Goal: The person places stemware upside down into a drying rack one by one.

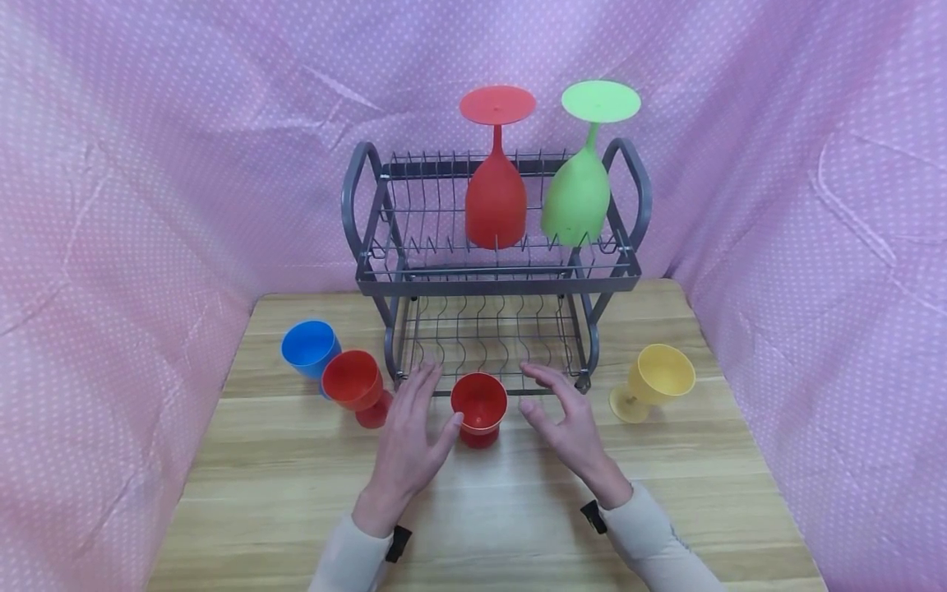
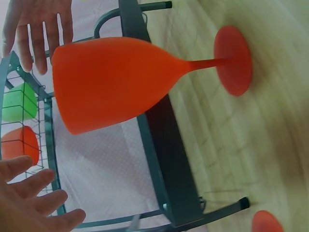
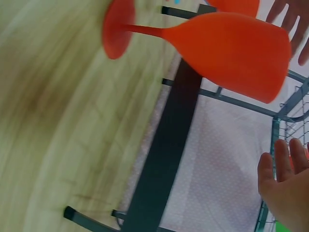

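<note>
- Middle red goblet (image 1: 479,404): upright, long axis vertical, midway between the left and right edges of the bench (image 1: 503,526).
- Left grip (image 1: 409,434), nearer: released, goblet just rightward.
- Right grip (image 1: 571,429): released, goblet leftward.

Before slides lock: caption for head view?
Left hand and right hand flank a red cup before a rack holding an upside-down red cup and green cup.

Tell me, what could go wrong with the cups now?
The thin-stemmed middle red goblet stands between the left hand and right hand, so a bump might tip it. The left hand could also knock the outer red goblet into the blue goblet. And the upside-down green goblet tilts on the rack, so a jolt might topple it.
</note>
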Motion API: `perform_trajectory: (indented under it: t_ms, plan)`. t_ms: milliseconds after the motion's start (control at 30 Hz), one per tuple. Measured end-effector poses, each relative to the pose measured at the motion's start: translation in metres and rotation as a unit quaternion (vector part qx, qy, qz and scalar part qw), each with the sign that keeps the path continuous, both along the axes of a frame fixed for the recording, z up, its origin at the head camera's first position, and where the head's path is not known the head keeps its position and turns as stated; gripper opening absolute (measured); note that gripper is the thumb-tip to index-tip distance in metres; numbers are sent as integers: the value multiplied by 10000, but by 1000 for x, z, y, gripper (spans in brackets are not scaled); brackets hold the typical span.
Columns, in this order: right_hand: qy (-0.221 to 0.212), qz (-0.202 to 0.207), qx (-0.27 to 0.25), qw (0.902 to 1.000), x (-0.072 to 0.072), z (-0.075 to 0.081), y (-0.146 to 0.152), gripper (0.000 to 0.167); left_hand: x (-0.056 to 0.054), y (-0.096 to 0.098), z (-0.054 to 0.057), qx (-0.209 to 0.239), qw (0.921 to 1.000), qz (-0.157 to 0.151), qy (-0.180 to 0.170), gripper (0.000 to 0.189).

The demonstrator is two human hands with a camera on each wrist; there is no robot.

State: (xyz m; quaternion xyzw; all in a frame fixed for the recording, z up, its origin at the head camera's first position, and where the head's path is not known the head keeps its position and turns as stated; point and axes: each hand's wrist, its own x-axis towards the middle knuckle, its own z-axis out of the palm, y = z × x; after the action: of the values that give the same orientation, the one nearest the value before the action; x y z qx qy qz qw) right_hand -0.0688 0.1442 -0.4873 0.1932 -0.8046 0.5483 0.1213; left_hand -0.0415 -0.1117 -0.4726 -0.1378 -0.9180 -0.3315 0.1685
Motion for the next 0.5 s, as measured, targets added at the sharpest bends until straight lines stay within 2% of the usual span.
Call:
perform_trajectory:
  t_ms: [300,500]
  plan:
    - [-329,194,-34,9993,-2,-19,1,53,5,-2,-14,138,9996,32,-234,75]
    - [-625,335,200,9973,-3,-29,0,62,7,-4,-19,178,9988,87,-455,74]
